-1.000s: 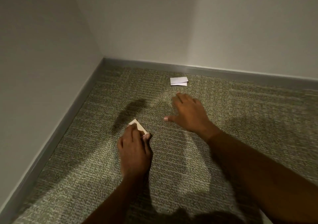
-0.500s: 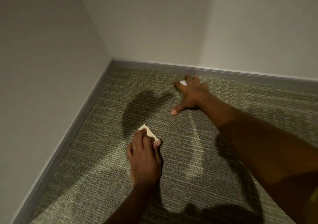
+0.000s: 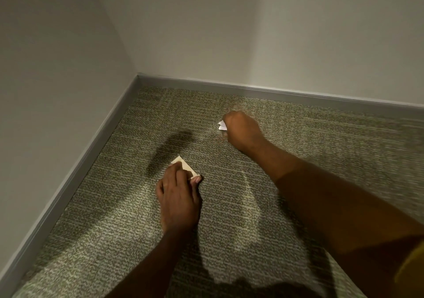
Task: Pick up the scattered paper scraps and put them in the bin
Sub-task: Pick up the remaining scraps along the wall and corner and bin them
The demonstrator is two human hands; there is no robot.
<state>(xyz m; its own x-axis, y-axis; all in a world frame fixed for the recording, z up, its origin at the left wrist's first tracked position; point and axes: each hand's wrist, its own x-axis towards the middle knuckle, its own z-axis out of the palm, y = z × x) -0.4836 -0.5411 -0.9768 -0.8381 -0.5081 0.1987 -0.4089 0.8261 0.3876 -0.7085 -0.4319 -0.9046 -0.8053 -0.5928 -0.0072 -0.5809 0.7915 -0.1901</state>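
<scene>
the person's right hand (image 3: pixel 243 129) is curled into a fist round a white paper scrap (image 3: pixel 221 125), whose corners poke out on the thumb side, low over the carpet (image 3: pixel 128 206) and near the far baseboard (image 3: pixel 275 92). the left hand (image 3: pixel 177 200) pinches a tan scrap (image 3: pixel 182 164) between thumb and fingers, close to the carpet; whether the scrap rests on the pile cannot be told. both scraps look secured, so the step in hand is likely the lift. it would go best with both grips firm, the loose white corners tucked in so nothing slips out, and the hands raised straight up. the bin is not in view, so the person would have to turn and find it.
</scene>
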